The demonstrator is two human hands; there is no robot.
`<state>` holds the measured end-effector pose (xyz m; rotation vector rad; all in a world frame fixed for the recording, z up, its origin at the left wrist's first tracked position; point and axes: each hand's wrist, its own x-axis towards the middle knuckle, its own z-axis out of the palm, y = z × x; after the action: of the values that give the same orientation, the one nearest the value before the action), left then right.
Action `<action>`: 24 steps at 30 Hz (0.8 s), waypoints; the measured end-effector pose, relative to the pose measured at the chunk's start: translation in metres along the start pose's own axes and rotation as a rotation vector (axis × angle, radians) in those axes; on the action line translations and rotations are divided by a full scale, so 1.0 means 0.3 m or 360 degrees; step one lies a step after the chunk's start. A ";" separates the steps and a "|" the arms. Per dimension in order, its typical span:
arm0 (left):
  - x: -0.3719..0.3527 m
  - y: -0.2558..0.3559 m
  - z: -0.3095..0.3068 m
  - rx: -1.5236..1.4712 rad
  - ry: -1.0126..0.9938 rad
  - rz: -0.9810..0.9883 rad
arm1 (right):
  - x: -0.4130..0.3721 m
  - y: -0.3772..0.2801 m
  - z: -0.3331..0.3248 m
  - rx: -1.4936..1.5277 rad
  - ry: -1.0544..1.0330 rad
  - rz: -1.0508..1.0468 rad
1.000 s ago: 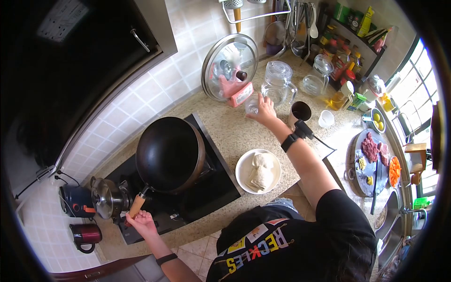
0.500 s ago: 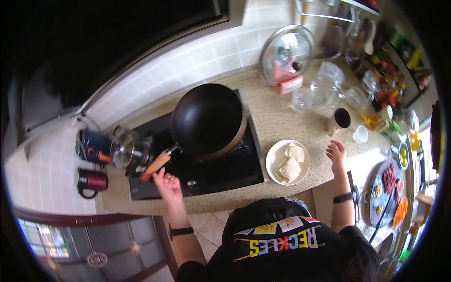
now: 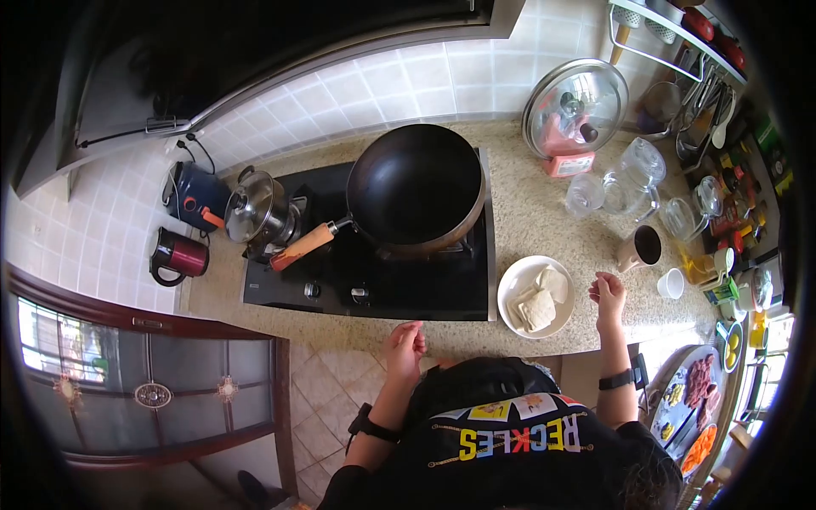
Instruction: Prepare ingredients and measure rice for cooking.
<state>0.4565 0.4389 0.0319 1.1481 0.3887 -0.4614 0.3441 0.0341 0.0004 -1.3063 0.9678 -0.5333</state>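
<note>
My left hand (image 3: pixel 405 348) hovers by the counter's front edge, below the stove (image 3: pixel 374 285), with its fingers curled together. My right hand (image 3: pixel 608 299) is over the counter, right of a white plate (image 3: pixel 517 325) that holds pale flat slices (image 3: pixel 535 309). Its fingers are bent inward, and whether they pinch anything is too small to tell. A dark wok (image 3: pixel 415 183) sits on the stove, its wooden handle (image 3: pixel 304 245) pointing left. Near my right hand stand a brown-rimmed cup (image 3: pixel 629 255) and a small white cup (image 3: pixel 671 284).
A lidded steel pot (image 3: pixel 257 208) and a red kettle (image 3: pixel 182 255) are at the left. A glass lid (image 3: pixel 578 110) leans on the back wall beside clear glassware (image 3: pixel 625 187). A tray (image 3: pixel 671 425) of cut food is at the lower right.
My left hand has moved away from the wok handle, right and down to the counter's edge, and its fingers have curled. My right hand has closed somewhat. The camera view has shifted.
</note>
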 end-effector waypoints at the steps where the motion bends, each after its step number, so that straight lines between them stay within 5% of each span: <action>1: -0.007 -0.008 0.001 -0.0010 -0.0042 0.0031 | -0.004 -0.015 0.019 -0.0004 -0.0032 -0.0021; 8: -0.067 -0.093 0.043 0.0085 0.0037 0.0086 | 0.000 0.032 0.025 -0.0178 -0.0278 -0.0105; 24: -0.098 -0.136 0.165 0.0501 -0.0269 0.0163 | -0.119 0.018 0.018 0.0111 -0.0127 -0.0127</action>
<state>0.4127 0.3836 0.0334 1.4141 0.1105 -0.5380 0.3288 0.0669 0.0052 -1.2983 0.8273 -0.5674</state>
